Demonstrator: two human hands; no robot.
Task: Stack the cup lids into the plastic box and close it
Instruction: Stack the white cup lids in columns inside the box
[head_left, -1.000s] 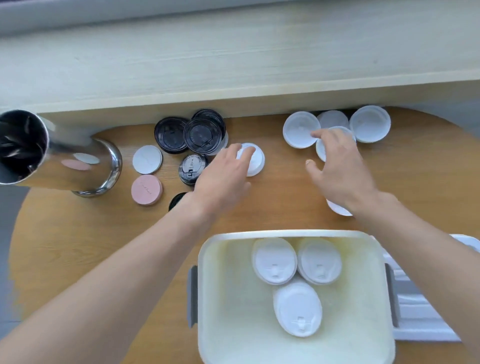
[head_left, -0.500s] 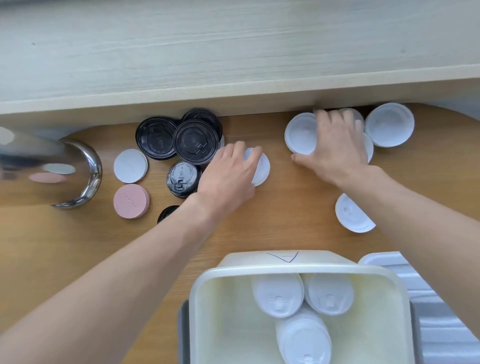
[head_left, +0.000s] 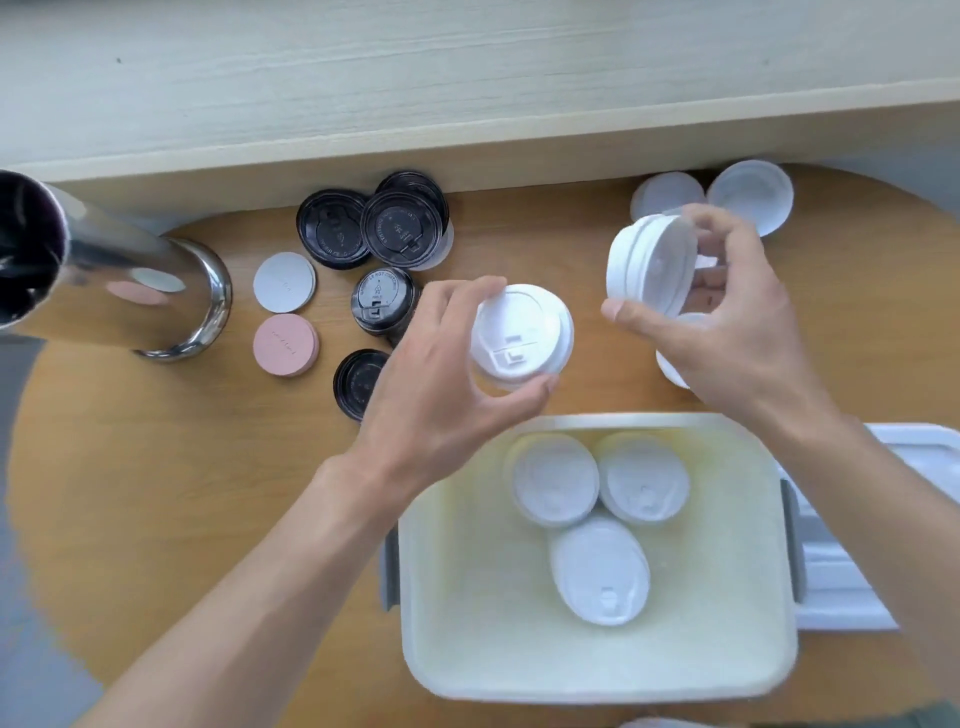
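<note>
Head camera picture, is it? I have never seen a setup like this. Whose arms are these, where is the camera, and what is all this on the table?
No machine here: a person wears the camera on the head, looking down at their own arms. The left hand holds a white plastic cup lid; the right hand holds a tilted stack of white lids. On the round wooden table lie black plastic lids, pink and white discs, and a shiny steel cylinder. The pale open plastic box already holds white lids.
</note>
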